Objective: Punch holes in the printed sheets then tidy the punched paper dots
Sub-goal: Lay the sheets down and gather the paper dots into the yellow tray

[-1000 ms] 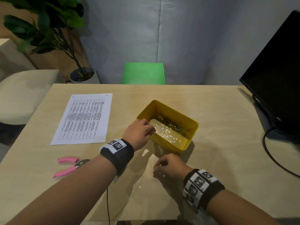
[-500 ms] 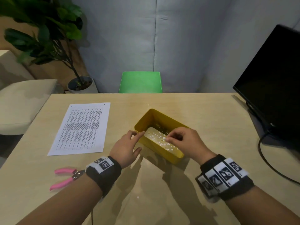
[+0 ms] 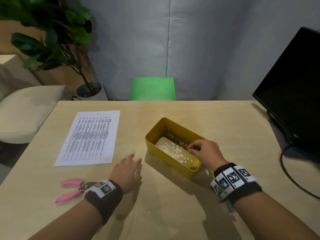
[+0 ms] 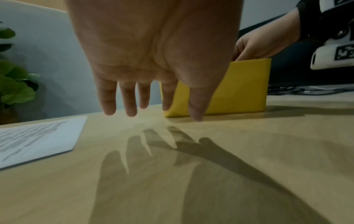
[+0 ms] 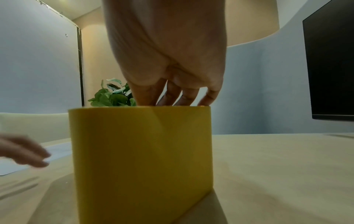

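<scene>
A yellow bin (image 3: 170,164) stands right of the table's middle, with white paper dots (image 3: 174,151) scattered on its floor. My right hand (image 3: 192,148) reaches in over the bin's right end, thumb and fingertips pinched together on paper dots just above the pile. In the right wrist view its fingers (image 5: 172,98) dip behind the bin's rim (image 5: 141,108). My left hand (image 3: 129,168) hovers flat and empty over bare table just left of the bin (image 4: 239,91), fingers (image 4: 130,109) spread. The printed sheet (image 3: 90,138) lies far left. The pink-handled hole punch (image 3: 71,190) lies by my left wrist.
One stray dot (image 3: 148,212) lies on the table near the front edge. A black monitor (image 3: 290,94) and its cable (image 3: 290,175) occupy the right side. A green chair (image 3: 152,89) and a potted plant (image 3: 52,40) stand beyond the far edge.
My right hand rose from the table in front of the bin and went into the bin. My left hand let go of the bin's near corner and drew back left, opening flat.
</scene>
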